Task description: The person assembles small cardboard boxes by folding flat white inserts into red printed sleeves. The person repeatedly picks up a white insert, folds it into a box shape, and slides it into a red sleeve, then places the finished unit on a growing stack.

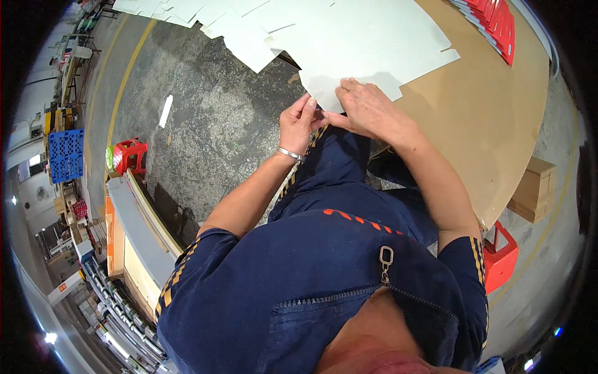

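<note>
A white cardboard sheet point(374, 40) with notched edges lies on top of others, its near corner reaching over the table's edge. Thumb and bent fingers of my left hand point(298, 124) pinch that corner; their tips are partly hidden. My right hand point(367, 112) is closed over the near edge, knuckles bent on the upper face, its thumb pointing toward the left fingertips. Both hands nearly meet there, just above my dark blue trousers point(336, 153). Whether anything small sits between the fingertips, I cannot make out.
More white sheets point(243, 47) spread untidily at the far left. Red folded pieces point(489, 25) lie fanned on the brown tabletop point(479, 124). A red stool point(500, 258) and a cardboard box point(534, 190) stand at right. Leftward are another red stool point(129, 156) and a grey-topped panel point(140, 215).
</note>
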### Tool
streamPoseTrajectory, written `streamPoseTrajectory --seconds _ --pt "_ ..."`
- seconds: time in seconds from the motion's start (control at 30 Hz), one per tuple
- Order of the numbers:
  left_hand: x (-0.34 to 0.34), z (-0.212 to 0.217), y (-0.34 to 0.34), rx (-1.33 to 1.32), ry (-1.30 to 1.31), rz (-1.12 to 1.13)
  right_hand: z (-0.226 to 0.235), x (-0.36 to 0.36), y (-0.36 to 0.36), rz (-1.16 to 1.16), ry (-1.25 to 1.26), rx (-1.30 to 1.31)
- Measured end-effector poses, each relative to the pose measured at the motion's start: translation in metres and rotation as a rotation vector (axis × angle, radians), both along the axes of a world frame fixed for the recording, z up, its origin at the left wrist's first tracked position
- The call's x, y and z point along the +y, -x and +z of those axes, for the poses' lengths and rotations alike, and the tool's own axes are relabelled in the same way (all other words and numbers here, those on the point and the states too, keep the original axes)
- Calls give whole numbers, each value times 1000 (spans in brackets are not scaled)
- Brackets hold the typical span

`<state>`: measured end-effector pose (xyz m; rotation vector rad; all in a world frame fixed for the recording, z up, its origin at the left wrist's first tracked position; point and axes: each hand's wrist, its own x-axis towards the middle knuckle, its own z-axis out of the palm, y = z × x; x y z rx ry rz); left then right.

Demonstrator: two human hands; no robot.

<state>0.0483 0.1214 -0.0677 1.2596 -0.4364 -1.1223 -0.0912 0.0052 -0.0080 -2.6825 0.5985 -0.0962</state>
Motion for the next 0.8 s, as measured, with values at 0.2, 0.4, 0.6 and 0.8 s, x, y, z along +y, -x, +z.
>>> streamPoseTrajectory --seconds 0.2,0.4,0.6,0.8 --pt "3 -3 -5 158 50 -53 3 -5 5 81 33 6" --pt "4 4 -8 137 52 -167 -19 -7 4 70 108 -50" --pt "6 9 -9 89 112 -242 -13 -15 6 104 52 -17" --pt "5 18 -11 59 113 -316 -15 -16 12 113 68 -101"
